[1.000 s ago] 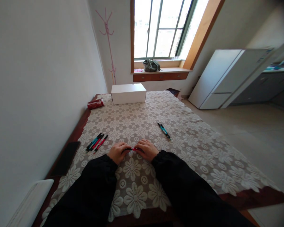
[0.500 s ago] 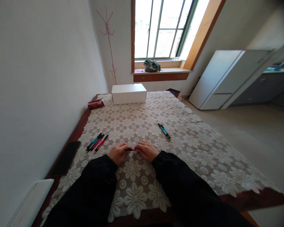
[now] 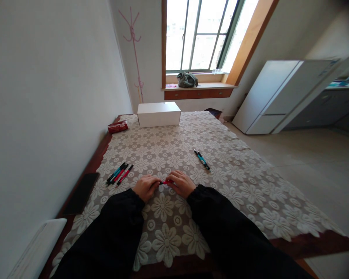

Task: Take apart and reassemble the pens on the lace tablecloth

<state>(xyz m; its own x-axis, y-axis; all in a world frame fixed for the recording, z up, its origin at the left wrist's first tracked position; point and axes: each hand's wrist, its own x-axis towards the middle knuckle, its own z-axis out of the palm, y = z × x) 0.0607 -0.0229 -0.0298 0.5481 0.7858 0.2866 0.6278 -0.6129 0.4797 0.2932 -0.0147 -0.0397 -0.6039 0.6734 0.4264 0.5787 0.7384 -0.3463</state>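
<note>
Between my two hands, just above or on the flowered cloth, is a red-and-black pen [image 3: 164, 182]. My left hand [image 3: 146, 187] pinches its black end, and my right hand [image 3: 181, 183] is closed around its red part. Fingers cover much of the pen. Left of my hands lie several pens [image 3: 118, 173] side by side, some teal and some red, all with black parts. Farther forward on the right, teal-and-black pens [image 3: 202, 159] lie close together at a slant.
A lace tablecloth [image 3: 165, 244] covers the wooden table. At the far end stand a white box [image 3: 159, 115] and a dark red packet [image 3: 118, 127]. Along the left edge lie a flat black object [image 3: 80, 194] and a white object [image 3: 37, 248], beside the wall.
My right hand has shifted its fingers slightly on the pen, and more of the red part shows. My left hand stays nearly in place. The other pens have not moved.
</note>
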